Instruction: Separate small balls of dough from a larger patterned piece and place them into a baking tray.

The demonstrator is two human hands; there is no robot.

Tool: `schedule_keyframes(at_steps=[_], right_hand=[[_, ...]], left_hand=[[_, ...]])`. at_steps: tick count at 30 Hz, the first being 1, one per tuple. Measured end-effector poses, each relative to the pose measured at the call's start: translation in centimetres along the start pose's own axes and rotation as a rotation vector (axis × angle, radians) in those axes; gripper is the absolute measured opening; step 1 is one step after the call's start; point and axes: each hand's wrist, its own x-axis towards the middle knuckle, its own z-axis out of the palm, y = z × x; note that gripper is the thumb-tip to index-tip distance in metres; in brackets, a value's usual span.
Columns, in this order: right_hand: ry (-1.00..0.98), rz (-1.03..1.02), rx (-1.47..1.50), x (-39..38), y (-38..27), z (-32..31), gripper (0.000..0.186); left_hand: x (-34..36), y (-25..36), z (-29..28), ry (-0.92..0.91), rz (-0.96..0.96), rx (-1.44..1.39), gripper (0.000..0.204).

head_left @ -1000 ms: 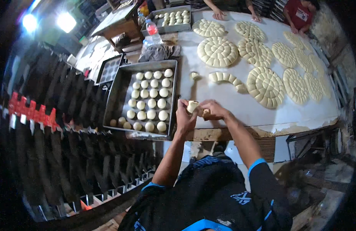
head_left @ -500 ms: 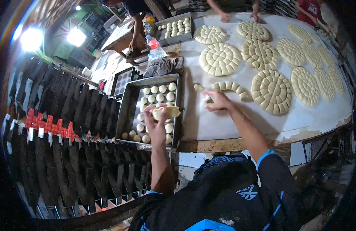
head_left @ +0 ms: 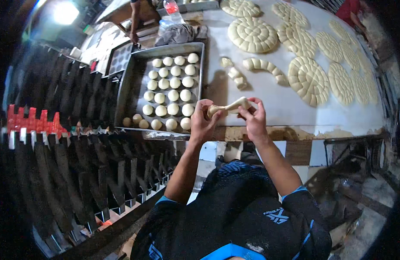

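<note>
Both my hands hold one pale piece of dough [head_left: 229, 106] just above the near edge of the table. It looks stretched and narrow in the middle. My left hand [head_left: 203, 121] pinches its left end, and my right hand [head_left: 255, 120] grips the thicker right end. Beyond them on the table lie a short segmented dough strip [head_left: 235, 76] and a curved segmented dough strip [head_left: 267, 68]. Left of my hands, a metal tray [head_left: 201, 82] carries rows of round dough balls [head_left: 173, 95].
Several segmented dough spirals [head_left: 308, 81] cover the table's right and far parts. A grey cloth [head_left: 176, 34] and a plastic bottle [head_left: 171, 8] lie behind the tray. Dark metal racks [head_left: 79, 182] stand at left. Other people's arms [head_left: 135, 21] show at the far side.
My left hand has brought the dough piece from over the tray to the table edge. My right hand has left the short strip and taken the dough's other end. The view has shifted.
</note>
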Motion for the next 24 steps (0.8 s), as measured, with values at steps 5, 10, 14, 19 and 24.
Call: schedule_keyframes(at_steps=[5,10,14,19,24], right_hand=[[0.486,-0.179,-0.010,2.9,-3.8,-8.3,0.030],[0.345,-0.240,-0.246,3.5,-2.0,-19.8,0.027],[-0.477,-0.674,-1.543,5.8,-6.0,-20.3,0.019],[-0.487,-0.593,-1.343,9.2,-3.7,-11.5,0.023],[-1.094,-0.763,-1.437,4.9,-3.0,-17.4,0.022]], left_hand=[[-0.3,-1.8,2.8,0.221,-0.011,0.015,0.022],[-1.2,-8.0,3.8,-0.135,0.402,0.665,0.012],[3.8,-9.1,5.0,-0.027,0.163,0.889,0.032],[6.8,-7.0,11.6,0.093,0.158,0.799,0.030],[-0.4,-5.2,12.7,-0.420,0.317,0.844,0.024]])
